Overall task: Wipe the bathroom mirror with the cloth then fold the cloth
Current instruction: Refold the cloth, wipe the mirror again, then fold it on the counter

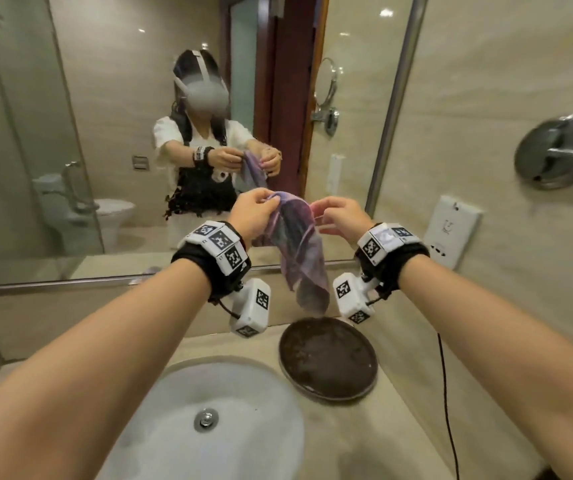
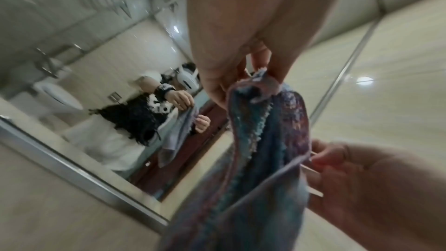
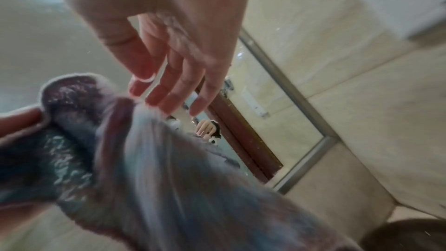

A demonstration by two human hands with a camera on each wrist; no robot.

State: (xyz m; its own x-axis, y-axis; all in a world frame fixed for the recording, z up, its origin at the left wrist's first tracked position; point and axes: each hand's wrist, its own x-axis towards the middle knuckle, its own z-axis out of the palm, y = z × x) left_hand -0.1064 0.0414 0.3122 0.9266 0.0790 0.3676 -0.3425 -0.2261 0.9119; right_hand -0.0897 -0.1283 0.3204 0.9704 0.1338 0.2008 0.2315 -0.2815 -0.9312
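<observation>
A purple-and-blue cloth [image 1: 298,251] hangs bunched between my two hands, in front of the mirror's [image 1: 105,133] lower edge and above the counter. My left hand [image 1: 253,211] pinches its upper left corner between thumb and fingers [image 2: 260,58]. My right hand [image 1: 342,216] holds the pinkish hem of the cloth [image 2: 265,140] at its fingertips [image 3: 154,100], the fingers only slightly bent. The cloth [image 3: 144,159] fills the lower right wrist view, with my left hand [image 3: 14,121] at its far corner. The mirror [image 2: 84,64] reflects both hands on the cloth.
A white sink basin [image 1: 243,386] lies below my left arm. A dark round tray [image 1: 328,358] sits on the beige counter under the hanging cloth. On the right wall are a white socket [image 1: 451,230], a black cable [image 1: 446,393] and a chrome fitting [image 1: 562,150].
</observation>
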